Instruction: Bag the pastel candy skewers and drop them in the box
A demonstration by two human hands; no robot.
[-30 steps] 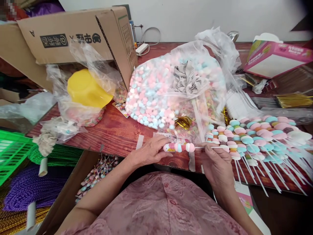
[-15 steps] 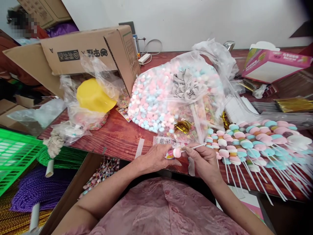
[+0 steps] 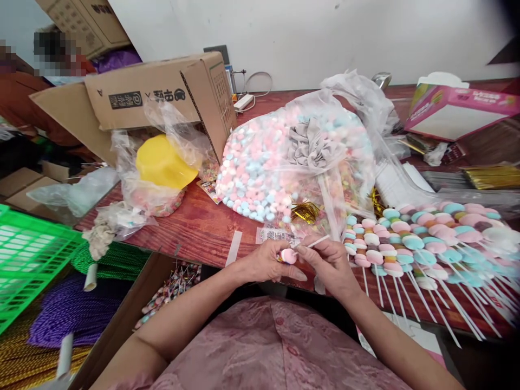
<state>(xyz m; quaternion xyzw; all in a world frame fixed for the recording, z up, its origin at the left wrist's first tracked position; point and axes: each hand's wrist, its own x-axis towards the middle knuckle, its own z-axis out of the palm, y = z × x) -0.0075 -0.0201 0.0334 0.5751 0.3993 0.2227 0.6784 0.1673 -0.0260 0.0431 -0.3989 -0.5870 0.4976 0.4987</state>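
Note:
A pink-and-white marshmallow (image 3: pixel 289 256) sits in the fingers of my left hand (image 3: pixel 264 263), which is closed round it; a small colourful piece shows beside it, mostly hidden by the fingers. My right hand (image 3: pixel 331 266) pinches a thin white stick (image 3: pixel 318 241), its near end at the marshmallow. How deep the stick goes in cannot be seen. To the right lie rows of marshmallow skewers (image 3: pixel 424 244) in pink, blue and white, sticks pointing toward me. Beyond my hands rests a big clear bag of marshmallows (image 3: pixel 254 168), with a grey crumpled cloth-like bundle (image 3: pixel 311 143) on it.
A cardboard box (image 3: pixel 162 92) stands at the back left, a yellow bowl-like piece (image 3: pixel 164 162) in plastic before it. Gold twist ties (image 3: pixel 305 212) lie near the bag. Below left are a green basket (image 3: pixel 36 260) and purple cords (image 3: pixel 69 309). A co-worker (image 3: pixel 36 103) is at far left.
The view has swung slightly left. My hands have come a little closer together, and the fingers of my left hand cover more of the colourful piece.

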